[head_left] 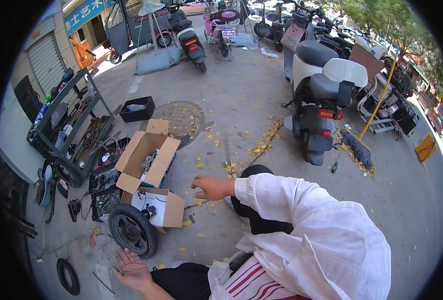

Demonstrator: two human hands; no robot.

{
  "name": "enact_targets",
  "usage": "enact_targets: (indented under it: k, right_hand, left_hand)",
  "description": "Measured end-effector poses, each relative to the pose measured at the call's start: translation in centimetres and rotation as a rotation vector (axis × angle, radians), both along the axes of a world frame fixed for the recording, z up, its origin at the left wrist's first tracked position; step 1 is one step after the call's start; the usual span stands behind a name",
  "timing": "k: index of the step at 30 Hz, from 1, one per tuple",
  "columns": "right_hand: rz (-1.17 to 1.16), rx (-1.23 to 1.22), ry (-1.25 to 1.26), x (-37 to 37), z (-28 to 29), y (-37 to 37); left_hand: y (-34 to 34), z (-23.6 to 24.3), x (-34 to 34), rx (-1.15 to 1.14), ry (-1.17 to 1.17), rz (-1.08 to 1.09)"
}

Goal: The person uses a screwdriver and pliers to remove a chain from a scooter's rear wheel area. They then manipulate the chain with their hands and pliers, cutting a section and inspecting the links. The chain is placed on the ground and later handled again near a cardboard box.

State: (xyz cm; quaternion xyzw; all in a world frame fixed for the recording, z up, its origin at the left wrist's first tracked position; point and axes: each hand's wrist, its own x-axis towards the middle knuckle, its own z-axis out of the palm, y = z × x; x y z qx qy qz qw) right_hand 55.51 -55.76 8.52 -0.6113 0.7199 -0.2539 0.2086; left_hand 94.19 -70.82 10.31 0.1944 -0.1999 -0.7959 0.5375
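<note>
My left hand point(132, 270) is open at the lower left, palm up with the fingers spread. Just beyond it a scooter wheel with its black tyre point(114, 215) stands on edge against an open cardboard box point(174, 209). Inside that box is a dark part with wires point(149, 211). My right hand point(214, 187) reaches left over the pavement, fingers loosely bent and apart, with nothing seen in them. It is to the right of the boxes, touching none of them. Behind the first box, a taller open cardboard box point(131, 154) contains grey metal pieces point(150, 161).
A loose tyre point(68, 276) lies at lower left, near red-handled pliers point(92, 240). Trays of small parts point(106, 204) and a metal rack point(64, 146) are at the left. A black crate point(137, 116) stands farther back. At the right are a parked scooter point(317, 95), a mop point(356, 150) and a screwdriver point(335, 166).
</note>
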Motion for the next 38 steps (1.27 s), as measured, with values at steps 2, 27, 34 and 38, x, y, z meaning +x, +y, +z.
enact_targets:
  k: [2,27,34,38]
  right_hand:
    - [-0.029,0.02,0.015,-1.4,1.0,0.1]
    - [-0.474,-0.244,-0.131,-7.1,1.3,-4.6]
    - [-0.491,-0.464,-0.313,-5.8,3.3,-3.8]
    - [-0.138,-1.026,-0.566,-0.7,15.4,1.0]
  left_hand:
    - [-1.6,-1.2,0.2,0.037,-0.006,0.03]
    - [-1.9,-1.4,-0.9,0.273,-0.213,0.094]
    - [-2.4,-1.4,-1.6,0.285,-0.227,0.07]
    - [-2.5,-1.2,-1.3,0.277,-0.243,0.069]
